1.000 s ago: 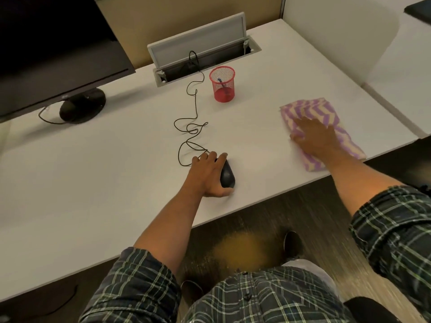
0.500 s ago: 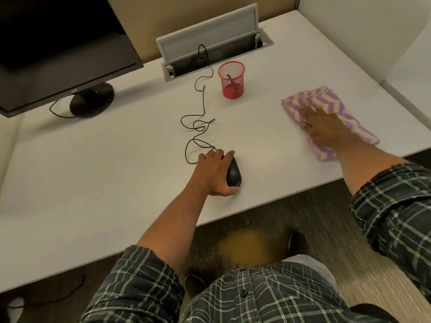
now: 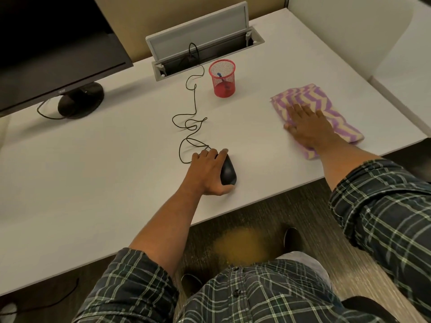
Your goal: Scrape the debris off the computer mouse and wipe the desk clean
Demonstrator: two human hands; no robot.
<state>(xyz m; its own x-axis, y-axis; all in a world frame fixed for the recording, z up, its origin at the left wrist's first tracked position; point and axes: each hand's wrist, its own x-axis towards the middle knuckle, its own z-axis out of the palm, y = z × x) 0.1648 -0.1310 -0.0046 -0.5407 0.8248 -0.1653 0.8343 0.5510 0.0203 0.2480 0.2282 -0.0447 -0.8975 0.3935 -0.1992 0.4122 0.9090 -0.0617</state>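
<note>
A black wired computer mouse (image 3: 228, 171) lies near the front edge of the white desk (image 3: 116, 173). My left hand (image 3: 207, 173) grips it from the left, fingers over its front and thumb under its rear. Its thin black cable (image 3: 191, 122) snakes back to the cable hatch. A folded purple-and-cream zigzag cloth (image 3: 326, 106) lies at the right of the desk. My right hand (image 3: 307, 127) presses flat on the cloth with straight fingers. A patch of yellowish debris (image 3: 238, 245) lies on the floor under the desk's edge.
A red mesh pen cup (image 3: 222, 78) stands behind the mouse. The grey cable hatch (image 3: 200, 33) stands open at the back. A black monitor (image 3: 56, 43) on a round stand fills the back left. A white partition (image 3: 349, 31) borders the right side.
My right hand has slid the cloth a little to the left and away from the desk's front edge. My left hand stays on the mouse. The camera view has shifted slightly.
</note>
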